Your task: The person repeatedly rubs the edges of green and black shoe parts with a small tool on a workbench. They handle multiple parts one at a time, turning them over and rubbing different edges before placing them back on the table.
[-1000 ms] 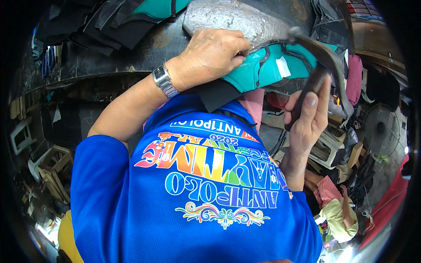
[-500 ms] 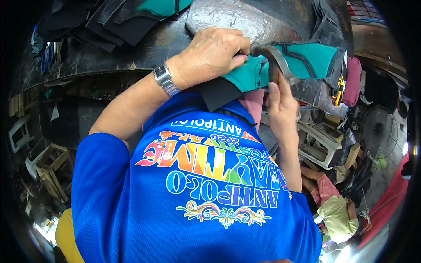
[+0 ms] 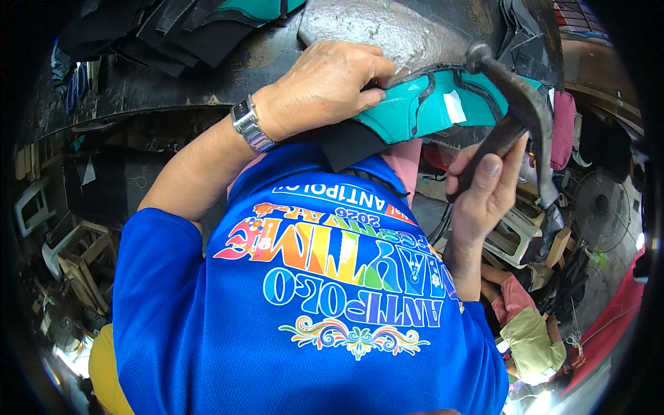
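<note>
A flat teal piece with black trim and a white patch (image 3: 415, 90) lies along the near edge of the dark worktable. The thumb and fingers of my left hand (image 3: 339, 79) are closed on its upper left edge. In my right hand (image 3: 487, 190) is a hammer (image 3: 532, 104) with a curved metal head and a dark handle. The hammer is raised over the right end of the teal piece, partly covering it. A black sheet (image 3: 346, 145) hangs below the teal piece, near my left wrist.
A worn grey slab (image 3: 373, 31) rests on the worktable (image 3: 200, 93) behind my left hand. Dark cut pieces (image 3: 159, 41) are piled at the far left. On the right are a fan (image 3: 600, 211) and stools. Another person (image 3: 529, 332) is at the lower right.
My right hand has moved the hammer right and toward me, off the middle of the teal piece, uncovering its white patch. My left hand has stayed nearly in place.
</note>
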The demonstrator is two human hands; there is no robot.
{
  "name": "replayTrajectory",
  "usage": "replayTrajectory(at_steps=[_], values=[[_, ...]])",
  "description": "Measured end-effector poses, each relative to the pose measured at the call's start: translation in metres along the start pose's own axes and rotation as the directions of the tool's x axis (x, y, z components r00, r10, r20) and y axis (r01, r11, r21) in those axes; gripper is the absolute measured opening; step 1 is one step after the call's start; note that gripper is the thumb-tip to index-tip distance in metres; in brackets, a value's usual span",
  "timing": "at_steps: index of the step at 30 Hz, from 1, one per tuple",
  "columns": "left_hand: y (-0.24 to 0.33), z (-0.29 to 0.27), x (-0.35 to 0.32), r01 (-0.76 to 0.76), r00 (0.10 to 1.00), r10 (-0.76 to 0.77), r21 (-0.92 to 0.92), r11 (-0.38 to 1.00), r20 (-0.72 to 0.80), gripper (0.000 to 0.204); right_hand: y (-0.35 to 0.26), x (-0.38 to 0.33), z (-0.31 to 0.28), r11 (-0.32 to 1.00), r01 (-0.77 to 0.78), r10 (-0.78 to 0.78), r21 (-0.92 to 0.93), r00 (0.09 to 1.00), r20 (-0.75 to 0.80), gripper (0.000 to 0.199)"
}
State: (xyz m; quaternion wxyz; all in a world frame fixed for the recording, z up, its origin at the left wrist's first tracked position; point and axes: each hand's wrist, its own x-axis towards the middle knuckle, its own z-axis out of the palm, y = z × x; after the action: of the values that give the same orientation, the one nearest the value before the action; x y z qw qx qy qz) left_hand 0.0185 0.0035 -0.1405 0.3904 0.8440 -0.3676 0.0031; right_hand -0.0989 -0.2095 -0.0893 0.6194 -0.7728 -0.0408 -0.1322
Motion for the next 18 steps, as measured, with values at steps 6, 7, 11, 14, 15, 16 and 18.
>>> replayTrajectory(at_steps=[6,7,11,14,15,16,18], values=[[-0.001,0.000,0.001,-0.008,1.000,0.008,-0.016,1.000,0.007,0.015,0.015,0.004,0.002,0.900,-0.257,0.314,-0.352,0.942,0.116,0.047],[0.000,0.000,0.001,-0.002,1.000,0.002,-0.023,1.000,0.011,0.015,0.013,0.003,-0.001,0.877,-0.390,0.421,-0.279,0.905,0.057,0.048],[0.000,0.000,-0.001,0.036,0.999,-0.036,0.004,0.999,0.002,0.016,0.002,-0.004,-0.006,0.981,-0.176,0.179,-0.079,0.983,0.037,0.053],[0.002,-0.002,-0.002,0.018,0.999,-0.017,0.020,1.000,-0.050,0.018,0.013,-0.005,-0.001,0.906,-0.208,0.260,-0.368,0.961,0.096,0.049],[0.003,-0.003,-0.002,0.054,0.998,-0.053,0.011,0.999,-0.029,0.019,0.020,-0.004,0.001,0.882,-0.200,0.274,-0.427,0.954,0.119,0.046],[0.002,-0.006,-0.001,0.090,0.996,-0.090,0.006,0.996,-0.013,0.020,0.025,-0.004,0.000,0.856,-0.181,0.284,-0.485,0.948,0.146,0.044],[0.002,-0.013,-0.003,0.151,0.988,-0.150,-0.016,0.988,0.046,0.021,0.033,-0.005,-0.003,0.828,-0.216,0.339,-0.518,0.928,0.154,0.043]])
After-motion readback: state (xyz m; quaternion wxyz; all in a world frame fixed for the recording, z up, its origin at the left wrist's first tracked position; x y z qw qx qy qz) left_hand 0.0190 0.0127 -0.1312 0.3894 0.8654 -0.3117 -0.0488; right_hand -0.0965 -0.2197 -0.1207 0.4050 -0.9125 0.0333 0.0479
